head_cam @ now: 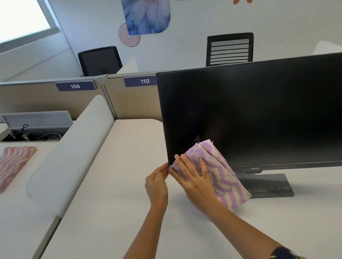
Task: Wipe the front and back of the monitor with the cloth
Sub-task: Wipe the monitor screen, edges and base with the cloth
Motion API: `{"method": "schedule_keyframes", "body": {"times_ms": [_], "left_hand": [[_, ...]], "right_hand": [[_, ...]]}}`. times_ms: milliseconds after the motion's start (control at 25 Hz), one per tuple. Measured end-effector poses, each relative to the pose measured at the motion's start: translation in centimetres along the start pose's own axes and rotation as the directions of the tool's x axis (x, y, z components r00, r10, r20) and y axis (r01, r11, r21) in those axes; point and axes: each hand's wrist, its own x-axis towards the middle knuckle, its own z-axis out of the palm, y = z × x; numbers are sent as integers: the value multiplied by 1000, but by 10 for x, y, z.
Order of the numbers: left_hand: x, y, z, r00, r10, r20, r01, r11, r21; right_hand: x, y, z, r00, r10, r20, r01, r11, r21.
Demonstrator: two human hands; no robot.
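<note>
Monitor (270, 113) stands upright on its stand (268, 186) toward the right side of the white bench (134, 229), its dark screen facing the person.

A folded lilac-and-yellow cloth (219, 172) lies against the monitor's lower left corner, hanging past the bottom bezel toward the foot of the stand. The right hand (195, 182) presses it flat to the glass, its fingers (186, 166) stretched straight and spread over the fabric, not curled round it. The left hand (156, 184) sits just left of that same corner, with its fingers (162, 170) curled in and pinching the cloth's bunched edge where it meets the monitor's side.

By my reading the front wipe is in hand and only at its start, or at one end of a pass: the cloth covers one corner, and most of the screen lies beyond it. The back has not been reached.

The next move, as I judge it, calls for sliding the flat palm rightward along the monitor's screen with light, even pressure, so the panel does not rock on its stand.

Well left of the monitor, on the neighbouring surface, lies a second cloth (6, 167) of the same pattern.
</note>
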Motion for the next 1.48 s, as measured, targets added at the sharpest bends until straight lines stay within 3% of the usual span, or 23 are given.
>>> {"method": "schedule_keyframes", "body": {"times_ms": [160,600,920,1480], "left_hand": [[0,-6,-1,999,30,20,-30,1000,-3],[-1,-7,3,999,43,-26,-43,999,16],[-3,-2,0,999,32,0,-32,999,1],[-3,-2,2,999,47,2,-47,999,-22]], "right_hand": [[-8,9,4,1000,-21,-11,21,1000,-5],[-44,47,-4,990,128,57,-124,990,-66],[-1,-10,4,996,85,7,-85,996,-25],[-6,4,1,998,54,-28,-55,998,-44]]}}
